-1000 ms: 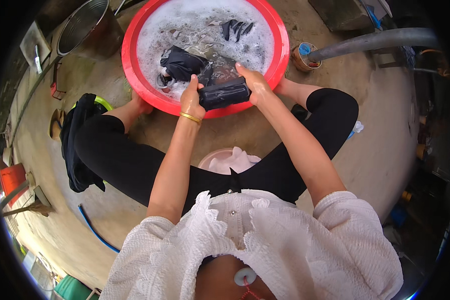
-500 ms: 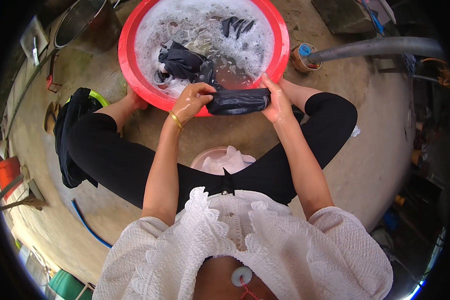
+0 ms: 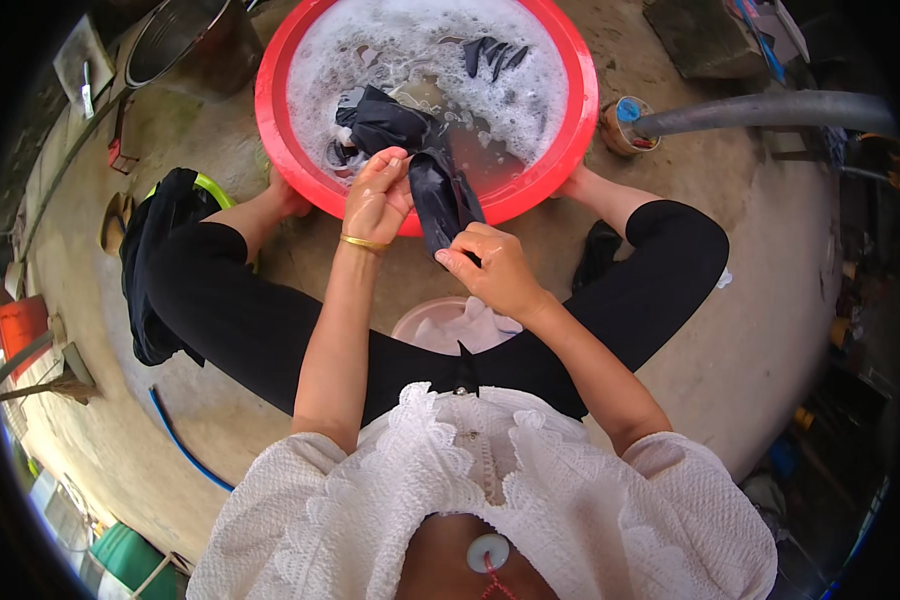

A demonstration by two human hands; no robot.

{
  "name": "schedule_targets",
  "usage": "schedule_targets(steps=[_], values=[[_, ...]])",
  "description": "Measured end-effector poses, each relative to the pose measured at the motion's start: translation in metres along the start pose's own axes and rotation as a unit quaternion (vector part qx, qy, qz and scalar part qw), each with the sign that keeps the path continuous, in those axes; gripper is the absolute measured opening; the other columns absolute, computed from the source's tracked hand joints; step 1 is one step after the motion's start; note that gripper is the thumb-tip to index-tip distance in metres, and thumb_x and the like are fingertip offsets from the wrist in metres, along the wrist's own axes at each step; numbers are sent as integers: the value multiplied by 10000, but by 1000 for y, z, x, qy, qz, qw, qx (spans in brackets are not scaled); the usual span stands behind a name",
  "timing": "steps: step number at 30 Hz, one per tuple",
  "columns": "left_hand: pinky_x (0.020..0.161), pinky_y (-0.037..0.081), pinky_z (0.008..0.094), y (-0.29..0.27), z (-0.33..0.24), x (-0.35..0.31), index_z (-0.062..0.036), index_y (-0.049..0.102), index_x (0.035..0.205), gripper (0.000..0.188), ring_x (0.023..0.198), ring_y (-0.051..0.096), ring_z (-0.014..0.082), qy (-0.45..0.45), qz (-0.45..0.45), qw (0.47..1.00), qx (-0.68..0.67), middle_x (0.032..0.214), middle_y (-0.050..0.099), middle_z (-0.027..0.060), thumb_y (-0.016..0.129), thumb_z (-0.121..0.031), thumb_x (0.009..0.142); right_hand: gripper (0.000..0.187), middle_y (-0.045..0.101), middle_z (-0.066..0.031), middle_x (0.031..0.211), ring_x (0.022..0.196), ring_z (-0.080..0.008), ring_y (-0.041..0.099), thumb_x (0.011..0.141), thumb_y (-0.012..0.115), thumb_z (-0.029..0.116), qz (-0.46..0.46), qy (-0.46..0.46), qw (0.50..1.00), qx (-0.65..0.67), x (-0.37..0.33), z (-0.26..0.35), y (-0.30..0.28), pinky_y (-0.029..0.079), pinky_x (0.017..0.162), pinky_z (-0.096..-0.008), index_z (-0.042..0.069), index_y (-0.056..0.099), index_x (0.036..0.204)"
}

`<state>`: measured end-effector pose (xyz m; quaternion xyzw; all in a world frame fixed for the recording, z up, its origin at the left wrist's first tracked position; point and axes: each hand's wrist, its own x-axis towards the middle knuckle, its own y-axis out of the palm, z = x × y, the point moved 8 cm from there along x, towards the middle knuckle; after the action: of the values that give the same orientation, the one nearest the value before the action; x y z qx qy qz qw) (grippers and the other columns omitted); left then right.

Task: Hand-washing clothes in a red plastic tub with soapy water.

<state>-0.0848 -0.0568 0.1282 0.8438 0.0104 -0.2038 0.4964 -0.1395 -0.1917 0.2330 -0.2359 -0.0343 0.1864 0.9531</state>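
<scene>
A wet black garment (image 3: 438, 200) stretches from the near rim of a red basin (image 3: 275, 125) toward me. My left hand (image 3: 378, 195), with a gold bangle at the wrist, grips its upper edge; the thumb is mostly hidden. The lower end is bunched in my right hand (image 3: 495, 268), its fingers curled closed. More black cloth (image 3: 385, 120) lies in the sudsy water just beyond, seemingly joined to the held part. Farther right in the foam, folds of another dark cloth (image 3: 495, 55) poke out.
Between my legs sits a small pink basin (image 3: 405, 330) with white cloth (image 3: 465, 328). Black cloth (image 3: 160, 290) hangs over a lime-green container at my left. A metal bucket (image 3: 195, 50) stands far left; a grey pipe (image 3: 770, 112) reaches a small tub (image 3: 625, 125) at right. A blue hose (image 3: 180, 440) lies lower left.
The black garment has swung from lying crosswise to hanging lengthwise toward me. My right hand has come off the basin's right side, down and inward, closing on the garment's near end.
</scene>
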Motion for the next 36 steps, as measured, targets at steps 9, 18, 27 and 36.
schedule_targets(steps=[9, 18, 27, 36], values=[[795, 504, 341, 3, 7, -2, -12, 497, 1071, 224, 898, 603, 196, -36, -14, 999, -12, 989, 599, 110, 504, 9, 848, 117, 561, -77, 701, 559, -148, 507, 757, 658, 75, -94, 72, 991, 69, 2, -21, -17, 424, 542, -272, 0, 570, 775], [778, 472, 254, 13, 3, -6, -6, 542, 1046, 336, 859, 581, 140, 44, -47, 984, 164, 970, 589, 53, 540, 116, 733, 328, 579, -123, 847, 731, -190, 563, 676, 730, 126, -114, 181, 975, 67, 6, -70, -11, 460, 620, -293, -16, 544, 907], [670, 433, 221, 15, -24, -16, 1, 628, 886, 271, 767, 550, 91, 184, -142, 866, 442, 830, 592, 32, 483, 88, 674, 332, 582, -126, 899, 748, -299, 579, 652, 666, 73, -62, 134, 964, -223, 7, -59, -15, 462, 690, -370, 41, 577, 971], [624, 425, 239, 22, -36, -11, -5, 649, 829, 199, 680, 529, 102, 140, -108, 825, 537, 754, 593, 33, 510, 30, 692, 140, 617, -93, 845, 805, -297, 560, 673, 629, 128, -140, -51, 959, -240, 25, -42, -64, 416, 720, -334, 85, 668, 800]])
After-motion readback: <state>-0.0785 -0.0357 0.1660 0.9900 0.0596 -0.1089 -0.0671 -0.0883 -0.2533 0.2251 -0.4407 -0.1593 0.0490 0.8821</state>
